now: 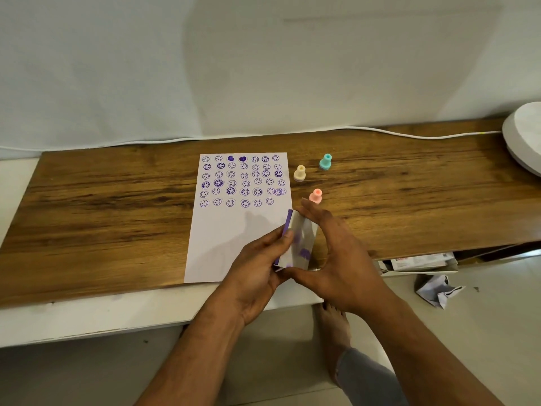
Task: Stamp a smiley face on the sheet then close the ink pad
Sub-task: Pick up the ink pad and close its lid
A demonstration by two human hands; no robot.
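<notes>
Both hands hold a small white ink pad case with a purple pad (pixel 295 241) above the near right corner of a white paper sheet (pixel 222 244) on a brown wood-grain tabletop (pixel 102 200). The left hand (pixel 257 271) grips its left edge; the right hand (pixel 336 259) cups its right side. Purple smiley faces fill the sheet's upper half in rows. Right of the sheet stand a cream plastic stamp (pixel 299 173), a teal plastic stamp (pixel 325 162) and a pink plastic stamp (pixel 315 196)

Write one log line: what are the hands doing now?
left hand + right hand: holding ink pad | above sheet | stamps: on table
</notes>
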